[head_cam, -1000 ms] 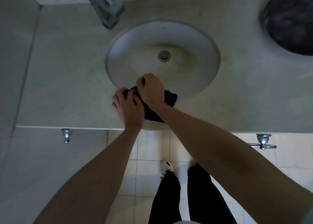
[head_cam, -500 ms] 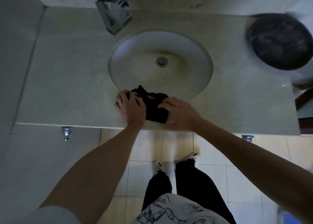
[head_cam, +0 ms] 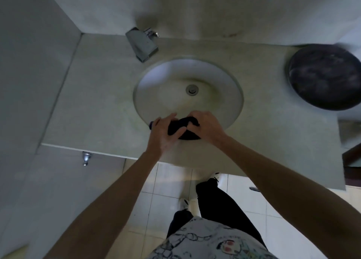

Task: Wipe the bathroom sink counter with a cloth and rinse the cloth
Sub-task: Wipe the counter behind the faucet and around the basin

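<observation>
The cloth is dark, almost black, bunched into a crumpled lump with folds on top, and it sits on the front rim of the sink, partly on the counter just before the bowl. There is one cloth, and two hands are on it. The left hand lies over its left side with the thumb pressed against the fabric and the fingers curled round the far edge; the right hand grips its right side, fingers bent down into the folds. One round pale sink with one drain at its middle, one metal tap behind it to the left, and one dark round bowl at the counter's far right, well apart from the cloth
</observation>
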